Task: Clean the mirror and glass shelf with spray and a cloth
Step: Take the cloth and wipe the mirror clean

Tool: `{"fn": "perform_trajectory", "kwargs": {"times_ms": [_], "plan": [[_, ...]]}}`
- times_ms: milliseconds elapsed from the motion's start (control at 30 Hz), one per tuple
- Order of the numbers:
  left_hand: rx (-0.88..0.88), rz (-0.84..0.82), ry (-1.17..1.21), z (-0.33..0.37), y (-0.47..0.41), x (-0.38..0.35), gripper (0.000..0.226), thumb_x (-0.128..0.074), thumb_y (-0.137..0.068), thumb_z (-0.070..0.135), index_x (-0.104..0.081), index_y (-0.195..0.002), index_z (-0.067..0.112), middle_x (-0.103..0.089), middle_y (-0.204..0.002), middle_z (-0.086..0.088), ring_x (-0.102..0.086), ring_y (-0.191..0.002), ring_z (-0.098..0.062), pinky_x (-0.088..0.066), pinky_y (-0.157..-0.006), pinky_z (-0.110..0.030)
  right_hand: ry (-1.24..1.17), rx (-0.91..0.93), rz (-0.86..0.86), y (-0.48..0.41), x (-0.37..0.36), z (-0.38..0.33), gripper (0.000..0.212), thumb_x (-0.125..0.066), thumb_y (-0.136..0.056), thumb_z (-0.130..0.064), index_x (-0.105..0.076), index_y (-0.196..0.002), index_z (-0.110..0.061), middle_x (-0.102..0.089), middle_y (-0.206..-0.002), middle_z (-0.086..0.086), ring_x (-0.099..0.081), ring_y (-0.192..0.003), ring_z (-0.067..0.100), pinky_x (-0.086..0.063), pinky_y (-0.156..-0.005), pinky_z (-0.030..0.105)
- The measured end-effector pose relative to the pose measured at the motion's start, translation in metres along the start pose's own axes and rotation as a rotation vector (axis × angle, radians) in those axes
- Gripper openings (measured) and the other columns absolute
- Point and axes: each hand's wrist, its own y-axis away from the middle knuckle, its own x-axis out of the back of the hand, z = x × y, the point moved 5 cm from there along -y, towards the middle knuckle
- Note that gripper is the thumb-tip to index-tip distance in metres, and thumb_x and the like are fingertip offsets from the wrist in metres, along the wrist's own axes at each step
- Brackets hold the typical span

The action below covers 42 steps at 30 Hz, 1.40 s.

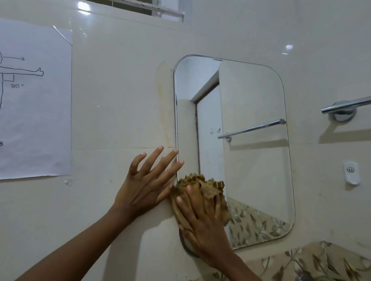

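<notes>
A person's right hand point(202, 222) presses a bunched tan cloth point(200, 195) flat-palmed against the lower-left corner of a rounded wall mirror point(255, 158). The left hand point(144, 184) rests empty, fingers spread, on the cream tile wall point(115, 101) just beside the mirror's edge. A chrome towel bar point(349, 105) hangs at right; a paper poster point(30, 115) marked 90° is taped at left.
</notes>
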Motion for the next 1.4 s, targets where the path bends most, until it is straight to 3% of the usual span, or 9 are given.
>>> {"fn": "perform_trajectory", "kwargs": {"times_ms": [133,433,600,700,867,1000,1100,1233,1400], "plan": [[-0.045,-0.002,-0.027,0.001,0.000,0.001,0.053,-0.026,-0.094,0.044,-0.037,-0.142,0.024,-0.033,-0.152,-0.005,-0.034,-0.137,-0.031,-0.022,-0.105,-0.047,0.028,0.052,-0.086,0.030,-0.015,0.002,0.056,-0.012,-0.097,-0.048,-0.016,-0.149,-0.029,-0.009,-0.159,0.002,-0.008,-0.146,0.024,-0.014,-0.104,0.061],[-0.052,-0.011,-0.005,0.001,-0.001,0.002,0.053,-0.031,-0.091,0.046,-0.044,-0.138,0.024,-0.035,-0.151,-0.006,-0.038,-0.135,-0.031,-0.023,-0.103,-0.047,0.051,0.069,-0.066,0.084,-0.026,0.035,0.058,-0.025,-0.093,-0.046,-0.020,-0.148,-0.028,-0.005,-0.160,0.003,-0.010,-0.146,0.026,-0.020,-0.106,0.054],[-0.051,-0.013,0.034,0.001,-0.002,0.001,0.054,-0.035,-0.090,0.047,-0.043,-0.138,0.023,-0.031,-0.152,-0.006,-0.037,-0.136,-0.031,-0.023,-0.103,-0.047,-0.071,-0.156,-0.120,0.096,-0.030,0.074,0.057,-0.006,-0.096,-0.047,0.006,-0.148,-0.027,0.017,-0.158,-0.008,0.009,-0.146,0.013,-0.011,-0.112,0.047],[-0.054,-0.024,0.034,0.000,-0.002,-0.001,0.055,-0.033,-0.090,0.047,-0.042,-0.139,0.022,-0.032,-0.152,-0.006,-0.037,-0.136,-0.031,-0.023,-0.103,-0.047,-0.080,-0.418,-0.127,0.100,-0.022,0.106,0.056,-0.001,-0.094,-0.051,0.015,-0.145,-0.035,0.027,-0.153,-0.015,0.023,-0.142,0.005,0.002,-0.116,0.035],[-0.053,-0.031,0.032,0.001,-0.001,0.000,0.055,-0.032,-0.091,0.047,-0.043,-0.138,0.022,-0.034,-0.151,-0.006,-0.038,-0.135,-0.030,-0.023,-0.103,-0.046,-0.321,-0.837,0.083,0.097,-0.003,0.150,0.078,0.009,-0.071,-0.081,0.007,-0.139,-0.041,0.018,-0.151,-0.017,0.021,-0.141,0.002,0.002,-0.118,0.047],[-0.053,-0.040,0.045,0.001,-0.002,0.000,0.054,-0.031,-0.091,0.046,-0.044,-0.137,0.021,-0.035,-0.151,-0.007,-0.039,-0.134,-0.031,-0.024,-0.102,-0.046,-0.274,-0.958,0.130,0.060,0.014,0.179,0.056,-0.006,-0.086,-0.066,0.001,-0.134,-0.038,0.012,-0.154,-0.005,0.007,-0.146,0.020,-0.001,-0.118,0.049],[-0.050,-0.051,0.054,0.001,-0.002,-0.001,0.053,-0.031,-0.091,0.046,-0.046,-0.136,0.021,-0.035,-0.150,-0.007,-0.041,-0.134,-0.031,-0.024,-0.102,-0.046,-0.225,-0.963,0.191,0.016,0.033,0.213,0.050,-0.030,-0.100,-0.032,-0.001,-0.140,-0.033,0.002,-0.159,0.004,0.003,-0.147,0.022,-0.004,-0.119,0.048],[-0.058,-0.052,0.061,0.001,-0.002,-0.002,0.054,-0.032,-0.091,0.047,-0.047,-0.135,0.020,-0.037,-0.149,-0.008,-0.042,-0.133,-0.031,-0.025,-0.101,-0.045,-0.149,-0.862,0.224,-0.072,0.073,0.257,0.055,-0.028,-0.101,-0.032,-0.004,-0.148,-0.018,0.000,-0.160,0.006,0.002,-0.148,0.023,0.000,-0.120,0.038],[-0.061,-0.032,0.060,0.002,-0.002,-0.001,0.053,-0.033,-0.090,0.046,-0.047,-0.135,0.020,-0.038,-0.149,-0.007,-0.042,-0.132,-0.031,-0.026,-0.101,-0.044,-0.331,-0.756,0.264,-0.181,0.116,0.295,0.057,-0.022,-0.098,-0.043,0.001,-0.148,-0.031,0.006,-0.160,-0.002,0.010,-0.147,0.023,0.006,-0.117,0.046]]}}
